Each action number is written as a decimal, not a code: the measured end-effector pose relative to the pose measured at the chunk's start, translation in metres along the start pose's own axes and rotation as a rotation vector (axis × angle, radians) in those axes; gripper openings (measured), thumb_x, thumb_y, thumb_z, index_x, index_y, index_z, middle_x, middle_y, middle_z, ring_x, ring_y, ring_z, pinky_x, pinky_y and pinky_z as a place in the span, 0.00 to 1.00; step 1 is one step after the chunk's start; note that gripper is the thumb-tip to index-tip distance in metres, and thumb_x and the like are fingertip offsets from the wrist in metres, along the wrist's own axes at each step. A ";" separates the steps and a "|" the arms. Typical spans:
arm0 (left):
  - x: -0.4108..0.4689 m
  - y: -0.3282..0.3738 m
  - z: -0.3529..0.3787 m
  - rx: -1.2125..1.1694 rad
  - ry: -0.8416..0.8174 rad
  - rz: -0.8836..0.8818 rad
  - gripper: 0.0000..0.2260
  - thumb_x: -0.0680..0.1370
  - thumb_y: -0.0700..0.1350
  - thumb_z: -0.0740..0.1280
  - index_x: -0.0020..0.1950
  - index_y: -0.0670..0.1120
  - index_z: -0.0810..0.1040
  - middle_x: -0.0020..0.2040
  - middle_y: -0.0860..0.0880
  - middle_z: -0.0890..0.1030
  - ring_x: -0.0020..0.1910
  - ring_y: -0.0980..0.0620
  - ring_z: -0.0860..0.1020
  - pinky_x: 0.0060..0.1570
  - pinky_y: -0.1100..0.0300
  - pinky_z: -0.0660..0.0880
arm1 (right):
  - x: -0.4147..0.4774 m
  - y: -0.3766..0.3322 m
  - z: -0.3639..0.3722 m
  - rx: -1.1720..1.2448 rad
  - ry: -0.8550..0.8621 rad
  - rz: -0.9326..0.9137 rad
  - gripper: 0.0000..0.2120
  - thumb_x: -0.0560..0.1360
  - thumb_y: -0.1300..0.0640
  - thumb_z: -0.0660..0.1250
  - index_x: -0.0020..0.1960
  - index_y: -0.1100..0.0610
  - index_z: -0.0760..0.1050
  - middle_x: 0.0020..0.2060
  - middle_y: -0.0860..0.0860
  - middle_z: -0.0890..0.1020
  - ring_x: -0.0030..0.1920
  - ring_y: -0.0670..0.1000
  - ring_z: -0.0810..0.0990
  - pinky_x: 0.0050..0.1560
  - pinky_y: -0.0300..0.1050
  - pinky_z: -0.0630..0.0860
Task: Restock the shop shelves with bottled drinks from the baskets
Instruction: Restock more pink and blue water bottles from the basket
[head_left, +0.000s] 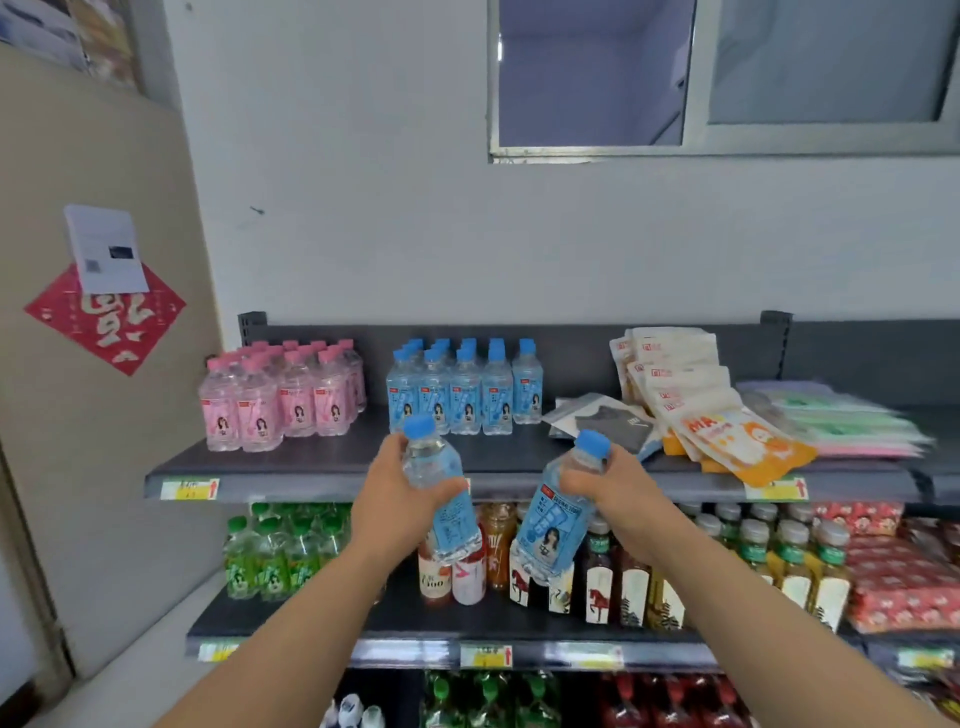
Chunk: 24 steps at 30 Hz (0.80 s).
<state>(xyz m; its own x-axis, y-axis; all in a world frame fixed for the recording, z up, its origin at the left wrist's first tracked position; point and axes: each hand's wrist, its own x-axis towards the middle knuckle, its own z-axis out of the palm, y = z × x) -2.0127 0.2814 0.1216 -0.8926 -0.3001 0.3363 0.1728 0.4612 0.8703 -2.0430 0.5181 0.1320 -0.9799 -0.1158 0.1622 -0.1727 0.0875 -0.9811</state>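
My left hand (400, 499) grips a clear bottle with a blue cap and blue label (441, 493), held upright just in front of the top shelf edge (322, 486). My right hand (610, 486) holds a second blue-capped bottle (558, 519) by its neck, tilted to the left. Both bottles hover below a group of several matching blue-capped bottles (465, 389) standing on the top shelf. The baskets are out of view.
Pink-capped bottles (280, 400) stand at the shelf's left. Snack pouches (691, 395) and flat packets (831, 421) lie at its right. The middle shelf (415, 618) carries green bottles (275, 551), tea bottles (634, 577) and red packs (904, 571). A beige panel (104, 364) stands to the left.
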 end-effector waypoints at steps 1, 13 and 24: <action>0.009 0.001 0.002 -0.011 0.000 0.003 0.24 0.67 0.52 0.77 0.57 0.57 0.69 0.53 0.57 0.79 0.50 0.53 0.80 0.51 0.48 0.78 | 0.006 -0.002 -0.002 0.002 0.011 -0.005 0.13 0.71 0.64 0.70 0.54 0.62 0.72 0.47 0.58 0.82 0.47 0.55 0.81 0.38 0.44 0.74; 0.100 0.013 0.042 0.094 0.095 -0.027 0.37 0.67 0.60 0.75 0.71 0.56 0.63 0.66 0.53 0.74 0.59 0.49 0.76 0.48 0.53 0.74 | 0.112 -0.013 -0.023 0.130 -0.004 -0.078 0.11 0.71 0.62 0.71 0.53 0.58 0.78 0.49 0.56 0.84 0.49 0.55 0.84 0.53 0.53 0.79; 0.158 -0.003 0.073 -0.002 0.131 -0.101 0.37 0.67 0.57 0.76 0.71 0.54 0.64 0.64 0.51 0.75 0.50 0.52 0.75 0.45 0.56 0.72 | 0.222 -0.004 -0.018 0.045 -0.098 -0.069 0.10 0.74 0.62 0.68 0.55 0.56 0.79 0.49 0.51 0.85 0.49 0.51 0.83 0.46 0.44 0.77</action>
<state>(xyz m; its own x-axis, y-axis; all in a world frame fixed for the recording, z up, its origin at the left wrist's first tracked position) -2.1852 0.2938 0.1459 -0.8434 -0.4513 0.2915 0.0863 0.4217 0.9026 -2.2612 0.5096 0.1743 -0.9511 -0.2165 0.2202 -0.2323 0.0318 -0.9721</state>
